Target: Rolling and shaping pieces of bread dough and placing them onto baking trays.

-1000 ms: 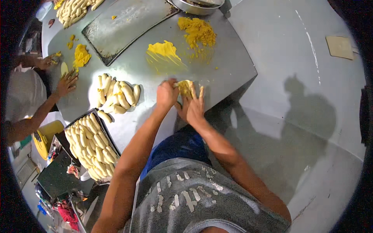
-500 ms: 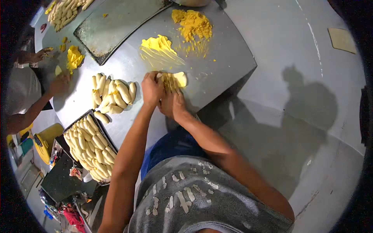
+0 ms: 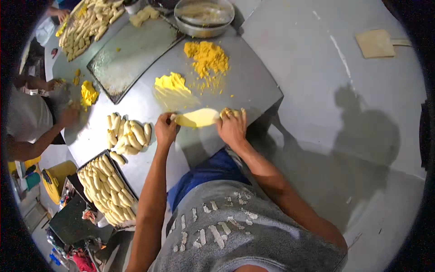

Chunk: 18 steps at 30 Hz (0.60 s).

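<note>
A pale, flat dough strip (image 3: 197, 118) lies stretched sideways near the table's front edge. My left hand (image 3: 166, 129) pinches its rolled left end. At the other end my right hand (image 3: 232, 127) has bent fingers closed on the dough, with yellow smears on the fingertips. Beyond the strip sit a spread of bright yellow paste (image 3: 172, 82) and a crumbly orange-yellow heap (image 3: 204, 59). To the left are a loose pile of pale dough rolls (image 3: 129, 133) and a dark-rimmed tray of many rolls (image 3: 94, 190) in rows.
A metal baking tray (image 3: 127, 56), stacked round pans (image 3: 204, 27) and more rolls (image 3: 90, 25) occupy the back of the table (image 3: 253, 86). A co-worker (image 3: 29, 120) works at the left, another person's hand (image 3: 61, 13) behind. A beige board (image 3: 374, 43) lies at right.
My hands have moved apart, left hand leftward and right hand rightward, and the dough between them is longer and flatter. The view has shifted, showing more of the table's back.
</note>
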Tool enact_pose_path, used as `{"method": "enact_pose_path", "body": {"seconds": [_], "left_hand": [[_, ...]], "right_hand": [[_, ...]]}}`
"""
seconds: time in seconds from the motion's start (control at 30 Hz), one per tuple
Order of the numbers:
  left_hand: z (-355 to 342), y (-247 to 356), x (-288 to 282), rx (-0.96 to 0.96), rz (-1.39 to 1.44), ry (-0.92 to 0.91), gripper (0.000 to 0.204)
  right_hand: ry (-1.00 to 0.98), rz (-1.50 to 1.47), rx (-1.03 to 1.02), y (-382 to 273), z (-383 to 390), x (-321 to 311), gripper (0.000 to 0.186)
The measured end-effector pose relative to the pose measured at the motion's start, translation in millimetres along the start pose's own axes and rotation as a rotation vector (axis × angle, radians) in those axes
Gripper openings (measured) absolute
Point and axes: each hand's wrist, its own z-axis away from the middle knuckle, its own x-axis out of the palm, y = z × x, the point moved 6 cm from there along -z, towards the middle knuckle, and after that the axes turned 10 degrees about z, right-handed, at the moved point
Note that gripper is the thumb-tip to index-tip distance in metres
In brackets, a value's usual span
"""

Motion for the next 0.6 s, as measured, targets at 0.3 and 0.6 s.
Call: {"method": "enact_pose_path", "body": {"seconds": [0.3,0.6], "left_hand": [[-1.5,-19.4,15.4,-0.253,0.139,0.101,0.030],[7.1,-24.7,16.5,-0.314,-0.004,0.247,0.034]], "right_hand": [[0.429,-0.214,-0.168,111.0,-215.9,-11.4,0.044],[0.149,-0.010,-0.379,69.3,-174.2,4.2,0.037]]}}
